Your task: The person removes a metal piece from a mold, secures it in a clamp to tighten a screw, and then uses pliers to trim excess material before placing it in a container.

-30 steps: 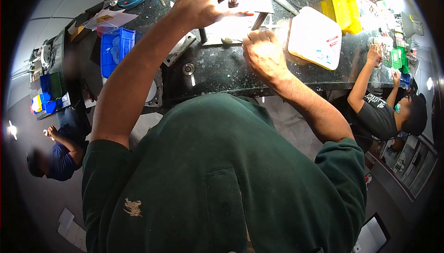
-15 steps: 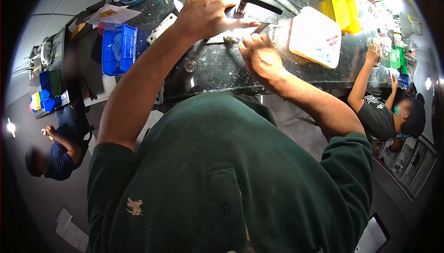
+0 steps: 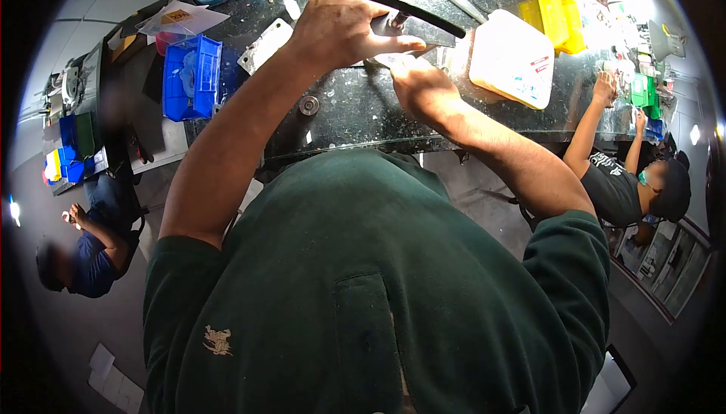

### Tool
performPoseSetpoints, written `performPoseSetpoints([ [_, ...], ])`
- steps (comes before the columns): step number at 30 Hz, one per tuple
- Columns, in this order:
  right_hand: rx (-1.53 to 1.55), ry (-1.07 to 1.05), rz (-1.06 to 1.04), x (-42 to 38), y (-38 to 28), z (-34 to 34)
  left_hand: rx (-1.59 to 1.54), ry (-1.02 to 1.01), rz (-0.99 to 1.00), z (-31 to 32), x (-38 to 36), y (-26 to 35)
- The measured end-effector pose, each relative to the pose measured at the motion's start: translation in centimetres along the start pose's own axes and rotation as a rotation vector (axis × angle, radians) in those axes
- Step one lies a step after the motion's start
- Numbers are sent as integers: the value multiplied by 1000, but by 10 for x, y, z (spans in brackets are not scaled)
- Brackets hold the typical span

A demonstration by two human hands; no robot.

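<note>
My left hand (image 3: 340, 32) is at the far side of the black bench, its thumb stretched to the right and its fingers bent out of sight behind a long black bar (image 3: 406, 11). The bar slants above the bench on a short metal post. My right hand (image 3: 423, 89) is closed just below the left thumb, close to a thin flat metal piece (image 3: 439, 43). What its fingers grip is hidden. A white tub lid (image 3: 513, 58) lies right of my right hand. A small round metal part (image 3: 308, 105) rests below my left wrist.
A blue bin (image 3: 192, 79) stands at the left, a yellow bin (image 3: 556, 21) at the upper right. Beyond the hands lies a white tool (image 3: 460, 1) with a cord. One person (image 3: 616, 187) works at the right; another (image 3: 94, 259) sits at the left.
The black bar has shifted slightly right and down. My right hand has come up closer to the left thumb. The view has shifted a little.
</note>
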State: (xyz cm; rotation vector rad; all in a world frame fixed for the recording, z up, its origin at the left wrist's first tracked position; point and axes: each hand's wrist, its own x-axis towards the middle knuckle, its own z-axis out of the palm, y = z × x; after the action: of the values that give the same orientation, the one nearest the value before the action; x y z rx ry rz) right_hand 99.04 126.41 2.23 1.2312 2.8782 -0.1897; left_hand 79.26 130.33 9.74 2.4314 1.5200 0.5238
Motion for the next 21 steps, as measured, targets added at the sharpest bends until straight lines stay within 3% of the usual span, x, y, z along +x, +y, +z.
performPoseSetpoints([
  [5,360,-6,136,4,19,17,-4,22,22,3,2,-5],
  [7,268,181,-154,-5,35,40,-9,-7,38,1,2,-3],
  [8,714,114,67,-6,24,21,-9,-10,35,5,2,-4],
  [9,715,114,60,-7,22,21,6,80,97,10,3,-7],
  [11,1708,-218,727,-12,20,22,21,163,164,10,4,-8],
  [12,1952,-255,761,-13,17,22,37,68,123,6,7,-8],
  [13,1954,-255,762,-19,19,18,48,-34,78,3,6,-6],
  [15,2014,-1,778,-21,24,-12,17,4,61,4,3,-6],
  [17,1727,-62,665,-34,26,-19,108,196,255,14,6,-15],
  [18,1764,-134,631,-36,26,-11,131,61,235,12,7,-15],
  [20,1700,-243,618,-37,25,2,67,66,163,8,9,-10],
  [21,1678,-255,722,-34,21,6,30,58,120,6,9,-8],
])
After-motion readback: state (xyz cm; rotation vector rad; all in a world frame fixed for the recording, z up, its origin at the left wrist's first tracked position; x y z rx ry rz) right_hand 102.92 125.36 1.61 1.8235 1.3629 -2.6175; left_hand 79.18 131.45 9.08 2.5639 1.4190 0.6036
